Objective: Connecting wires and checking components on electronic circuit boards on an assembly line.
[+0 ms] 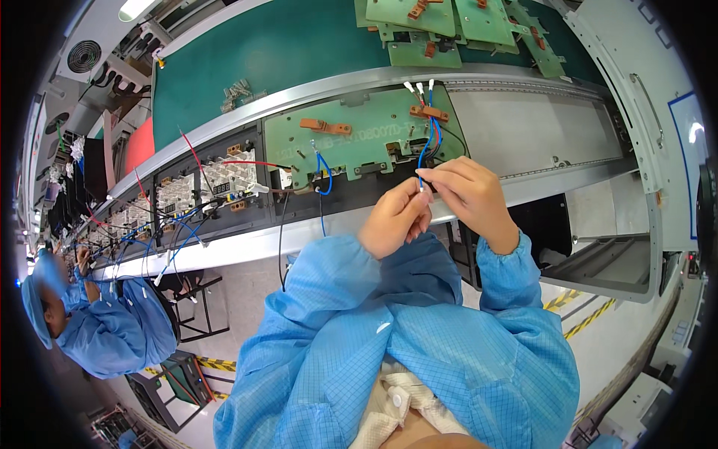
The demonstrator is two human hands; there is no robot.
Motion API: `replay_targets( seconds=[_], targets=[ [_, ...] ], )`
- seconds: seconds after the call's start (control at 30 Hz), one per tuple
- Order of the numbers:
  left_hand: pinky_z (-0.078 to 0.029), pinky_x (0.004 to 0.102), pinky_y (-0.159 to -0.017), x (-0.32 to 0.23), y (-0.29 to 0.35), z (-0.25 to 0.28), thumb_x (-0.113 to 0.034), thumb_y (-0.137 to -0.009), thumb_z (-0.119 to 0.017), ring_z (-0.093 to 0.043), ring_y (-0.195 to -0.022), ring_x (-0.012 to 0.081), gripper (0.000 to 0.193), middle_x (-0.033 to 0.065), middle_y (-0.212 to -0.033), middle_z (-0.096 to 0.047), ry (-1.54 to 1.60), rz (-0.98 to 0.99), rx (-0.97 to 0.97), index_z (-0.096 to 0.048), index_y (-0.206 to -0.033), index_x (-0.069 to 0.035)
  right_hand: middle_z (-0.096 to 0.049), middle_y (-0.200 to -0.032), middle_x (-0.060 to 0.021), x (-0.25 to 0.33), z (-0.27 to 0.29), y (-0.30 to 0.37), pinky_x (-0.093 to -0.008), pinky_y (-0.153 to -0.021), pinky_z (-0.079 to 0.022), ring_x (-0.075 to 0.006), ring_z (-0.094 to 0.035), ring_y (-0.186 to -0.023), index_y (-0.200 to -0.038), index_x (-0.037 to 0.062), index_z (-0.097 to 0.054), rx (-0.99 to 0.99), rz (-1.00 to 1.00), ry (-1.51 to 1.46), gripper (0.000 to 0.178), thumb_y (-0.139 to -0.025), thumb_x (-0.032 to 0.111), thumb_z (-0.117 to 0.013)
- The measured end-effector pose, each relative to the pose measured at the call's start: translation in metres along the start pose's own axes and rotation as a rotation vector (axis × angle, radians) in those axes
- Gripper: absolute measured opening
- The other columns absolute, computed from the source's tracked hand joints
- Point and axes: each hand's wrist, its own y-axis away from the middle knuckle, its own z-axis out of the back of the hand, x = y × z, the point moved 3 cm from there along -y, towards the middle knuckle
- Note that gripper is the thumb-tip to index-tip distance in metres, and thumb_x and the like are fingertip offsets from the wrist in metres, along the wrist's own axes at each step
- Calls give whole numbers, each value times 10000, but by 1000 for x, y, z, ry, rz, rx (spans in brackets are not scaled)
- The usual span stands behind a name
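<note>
My left hand (399, 215) and my right hand (473, 196) meet at the near edge of the work line, in front of a green fixture plate (359, 129). Pinched between the right thumb and fingers is a blue wire (427, 153) that runs down from the plate. The left fingers close around its lower end, where a small whitish tip shows. Farther up, a brown clamp (428, 113) on the plate holds several wires with white connectors (420, 88) pointing away from me. A looped blue wire (326, 176) hangs at the plate's near edge, left of my hands.
Several wired circuit boards (224, 179) continue along the line to the left, with loose wires over the edge. A co-worker (112, 322) in blue works there. Green plates (464, 30) are stacked on the far green mat (299, 49). A metal track (538, 127) lies right.
</note>
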Motion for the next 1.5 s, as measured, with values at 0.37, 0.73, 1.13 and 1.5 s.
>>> replay_targets(
  seconds=[0.37, 0.73, 1.13, 1.5],
  targets=[
    [-452, 516, -542, -18, 3, 1, -230, -911, -526, -591, -600, 415, 172, 202, -615, -582, -1125, -204, -305, -530, -882, -61, -598, -616, -25, 1, -16, 9, -194, -449, -374, -43, -490, -490, -994, 15, -650, -130, -730, -502, 143, -933, 92, -547],
    [-496, 451, -570, -10, 2, 18, -169, -886, -578, -639, -696, 370, 414, 182, -839, -644, -982, -259, -409, -458, -1273, -81, -645, -936, -52, 0, -35, 8, -163, -462, -379, -78, -575, -733, -965, 101, -541, -69, -1058, -1360, 245, -1015, 304, -415],
    [-526, 354, -677, 43, 132, 29, 8, -812, -621, -643, -783, 270, 347, 128, -894, -615, -641, -516, 33, -604, -1153, -53, -677, -903, -90, -16, -43, 11, -156, -456, -366, -72, -604, -700, -952, 11, -640, 24, -938, -937, 279, -986, 227, -467],
    [-519, 335, -755, 73, 227, 103, -83, -872, -591, -656, -860, 253, 167, 185, -964, -670, -306, -395, -97, -680, -984, 3, -683, -960, -116, 2, -46, 20, -168, -506, -452, -93, -641, -721, -1241, 13, -533, -56, -1046, -886, 351, -976, 243, -512]
  ],
)
